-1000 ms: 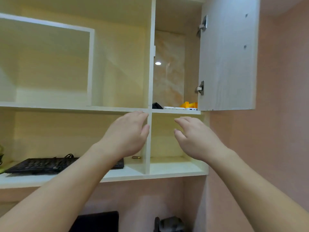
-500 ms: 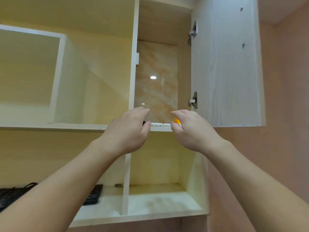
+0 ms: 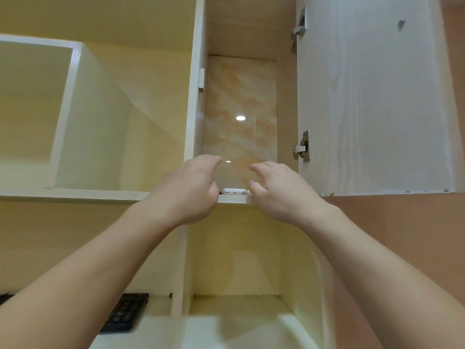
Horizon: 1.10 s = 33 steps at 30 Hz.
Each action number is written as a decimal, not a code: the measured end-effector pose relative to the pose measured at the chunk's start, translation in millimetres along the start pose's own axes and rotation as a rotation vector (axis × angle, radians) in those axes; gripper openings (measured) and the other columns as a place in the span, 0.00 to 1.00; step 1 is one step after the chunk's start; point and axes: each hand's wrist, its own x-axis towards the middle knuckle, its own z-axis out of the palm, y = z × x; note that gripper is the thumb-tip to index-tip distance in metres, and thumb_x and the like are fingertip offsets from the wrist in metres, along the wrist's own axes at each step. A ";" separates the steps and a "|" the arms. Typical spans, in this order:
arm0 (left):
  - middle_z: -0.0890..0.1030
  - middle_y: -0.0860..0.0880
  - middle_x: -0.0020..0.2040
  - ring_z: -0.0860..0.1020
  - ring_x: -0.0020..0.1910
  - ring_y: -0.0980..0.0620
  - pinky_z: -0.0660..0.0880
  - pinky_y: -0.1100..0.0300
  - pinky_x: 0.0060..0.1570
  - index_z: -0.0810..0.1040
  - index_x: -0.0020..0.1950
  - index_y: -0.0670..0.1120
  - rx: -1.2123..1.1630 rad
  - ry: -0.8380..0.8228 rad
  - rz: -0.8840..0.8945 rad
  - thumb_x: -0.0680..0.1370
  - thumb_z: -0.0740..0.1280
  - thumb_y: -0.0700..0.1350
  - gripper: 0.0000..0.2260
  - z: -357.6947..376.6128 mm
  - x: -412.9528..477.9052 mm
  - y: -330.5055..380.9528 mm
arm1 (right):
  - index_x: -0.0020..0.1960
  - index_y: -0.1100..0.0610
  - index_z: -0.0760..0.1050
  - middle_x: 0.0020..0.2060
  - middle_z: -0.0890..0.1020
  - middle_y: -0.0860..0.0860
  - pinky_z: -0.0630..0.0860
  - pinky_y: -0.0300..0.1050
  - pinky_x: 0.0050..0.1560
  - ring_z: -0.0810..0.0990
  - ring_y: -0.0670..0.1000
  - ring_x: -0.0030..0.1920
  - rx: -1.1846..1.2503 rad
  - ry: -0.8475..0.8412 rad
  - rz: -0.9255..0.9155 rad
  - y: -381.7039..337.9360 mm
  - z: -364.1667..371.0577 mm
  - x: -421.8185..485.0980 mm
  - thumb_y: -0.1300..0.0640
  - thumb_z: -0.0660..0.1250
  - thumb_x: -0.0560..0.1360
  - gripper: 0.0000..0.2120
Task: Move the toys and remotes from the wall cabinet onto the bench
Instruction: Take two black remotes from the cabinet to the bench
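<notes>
Since a second ago both hands have climbed from the lower compartment's height to the lip of the upper shelf (image 3: 234,199). The head view has tipped upward with them, so the yellow toy seen earlier is now hidden behind the right hand (image 3: 279,192). From the head camera, the left hand (image 3: 187,191) and the right one flank a white remote (image 3: 234,191). It lies flat at the front edge of that shelf, inside the narrow compartment with the marble-patterned back panel (image 3: 239,109). Each hand's fingers (image 3: 206,159) are loosely arched with the thumb held apart, spread enough to close on something yet holding nothing. Whether either thumb touches the remote's ends I cannot tell. That cupped pose from both sides likely serves to gather several small things at once. The cabinet door (image 3: 372,96) stands swung open to the right, leaving the compartment reachable. A black keyboard (image 3: 125,313) lies on the lower shelf at left. The desk that should receive the things is out of sight.
</notes>
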 end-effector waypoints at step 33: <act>0.71 0.59 0.51 0.45 0.77 0.57 0.36 0.39 0.73 0.82 0.53 0.55 0.512 -0.152 0.334 0.73 0.47 0.47 0.23 0.8 27.5 -51.8 | 0.48 0.51 0.79 0.41 0.82 0.49 0.72 0.45 0.35 0.79 0.51 0.41 0.277 -0.223 -0.070 -33.5 50.1 70.4 0.50 0.61 0.76 0.09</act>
